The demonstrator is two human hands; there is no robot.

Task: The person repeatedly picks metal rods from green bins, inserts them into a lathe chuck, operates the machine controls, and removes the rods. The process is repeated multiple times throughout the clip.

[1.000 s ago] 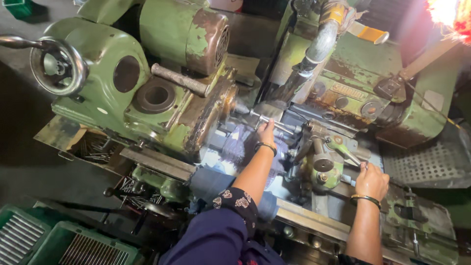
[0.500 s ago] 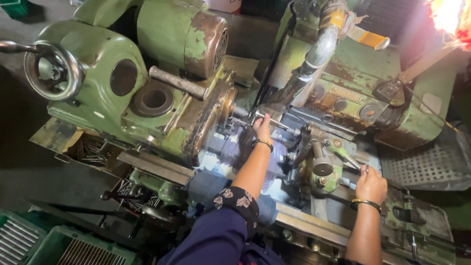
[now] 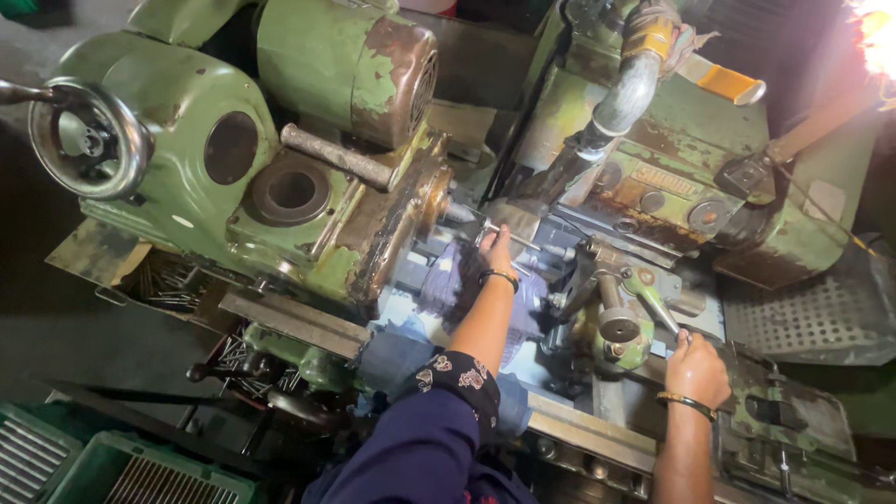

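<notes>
Handwheel (image 3: 89,138) far left, motor (image 3: 350,65) above

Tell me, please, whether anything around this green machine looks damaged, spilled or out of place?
Mostly wear: the green machine has paint flaked to rusty brown, worst on the motor housing. Loose metal pins lie scattered in the tray beneath. The left hand and right hand sit normally on it.

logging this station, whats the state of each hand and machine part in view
left hand: reaching in beside the spindle nose, grip unclear
right hand: closed on a lever
green machine: paint chipped, rusty
handwheel: untouched
green crate: on the floor
</notes>
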